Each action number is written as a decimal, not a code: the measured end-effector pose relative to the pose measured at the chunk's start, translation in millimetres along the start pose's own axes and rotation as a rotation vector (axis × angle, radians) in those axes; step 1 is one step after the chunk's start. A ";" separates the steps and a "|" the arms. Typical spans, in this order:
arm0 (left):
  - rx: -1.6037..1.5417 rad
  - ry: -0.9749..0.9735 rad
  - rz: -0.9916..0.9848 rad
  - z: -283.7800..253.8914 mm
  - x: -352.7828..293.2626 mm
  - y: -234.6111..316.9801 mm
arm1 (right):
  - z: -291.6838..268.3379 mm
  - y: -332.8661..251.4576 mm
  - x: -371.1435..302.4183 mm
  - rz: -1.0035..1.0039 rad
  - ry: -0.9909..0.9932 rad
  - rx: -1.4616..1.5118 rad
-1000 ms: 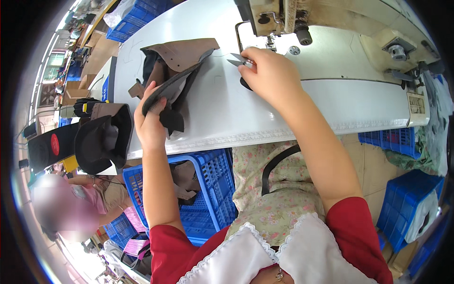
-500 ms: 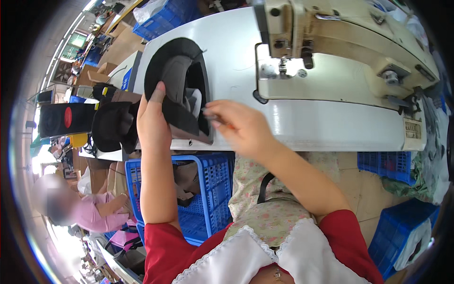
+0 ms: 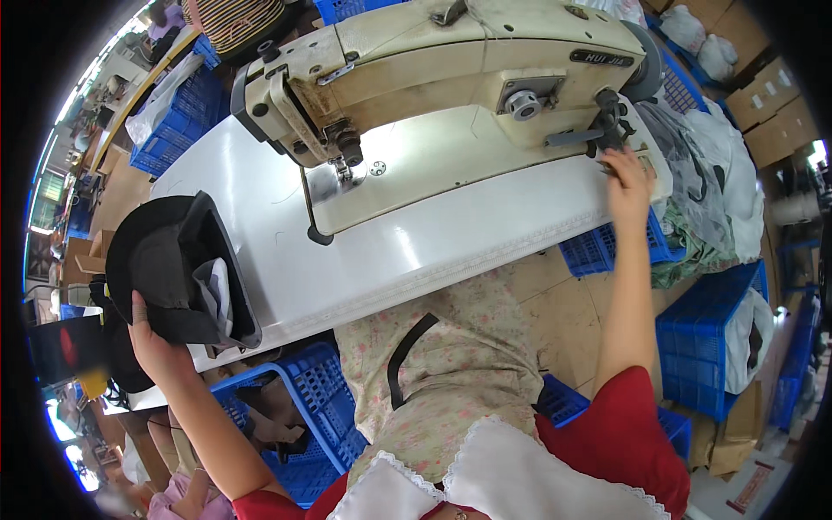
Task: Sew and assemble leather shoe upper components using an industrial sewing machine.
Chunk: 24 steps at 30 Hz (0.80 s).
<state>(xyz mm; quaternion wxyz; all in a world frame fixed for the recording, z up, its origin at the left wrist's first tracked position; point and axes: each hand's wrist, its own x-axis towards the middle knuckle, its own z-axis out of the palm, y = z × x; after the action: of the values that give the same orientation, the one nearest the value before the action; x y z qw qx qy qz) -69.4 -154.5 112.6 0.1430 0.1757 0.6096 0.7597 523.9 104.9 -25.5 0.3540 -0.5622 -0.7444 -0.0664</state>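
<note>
My left hand (image 3: 160,351) grips a black and grey cap (image 3: 160,269) by its edge at the left end of the white table. The thumb lies on top; the other fingers are hidden underneath. The cap's hollow faces up, and a white piece, seemingly a label or lining, shows inside. My right hand (image 3: 630,178) is at the right end of the sewing machine (image 3: 433,74), beside its base, fingers curled. A small dark tip pokes out between them, apparently thread snips, mostly hidden by the fingers.
The white table (image 3: 407,247) carries the machine, with loose threads near its needle area. A blue crate (image 3: 303,381) with dark pieces stands below left. Another blue crate (image 3: 702,347) is at right, near plastic-wrapped goods (image 3: 693,165). More black caps (image 3: 126,351) lie at far left.
My right hand has moved from the cap's edge, where it held small snips, across to the machine's right end. The left hand still holds the cap; the view has turned rightward.
</note>
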 end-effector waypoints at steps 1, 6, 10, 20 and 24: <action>-0.028 -0.034 -0.015 -0.4 3.8 -0.5 | -0.5 29.6 -1.4 0.050 -0.027 -0.132; -0.083 -0.014 -0.047 -6.2 12.9 -5.2 | 13.7 124.1 -15.1 0.005 -0.182 0.092; -0.093 -0.015 0.000 23.7 -10.5 -2.7 | 3.5 135.2 -19.9 0.251 -0.312 0.537; -0.130 -0.028 -0.033 34.4 -32.1 15.2 | 11.3 -112.0 -17.3 -0.111 -0.426 0.605; -0.176 -0.068 -0.038 29.7 -26.7 9.8 | 62.9 -272.3 -26.0 -0.442 -0.661 0.801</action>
<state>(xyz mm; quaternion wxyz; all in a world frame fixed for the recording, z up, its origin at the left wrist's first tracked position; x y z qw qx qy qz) -32.4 -142.1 125.4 0.1928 0.1768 0.5384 0.8010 257.8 17.9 -6.2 0.2655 -0.2055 -0.8828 0.3285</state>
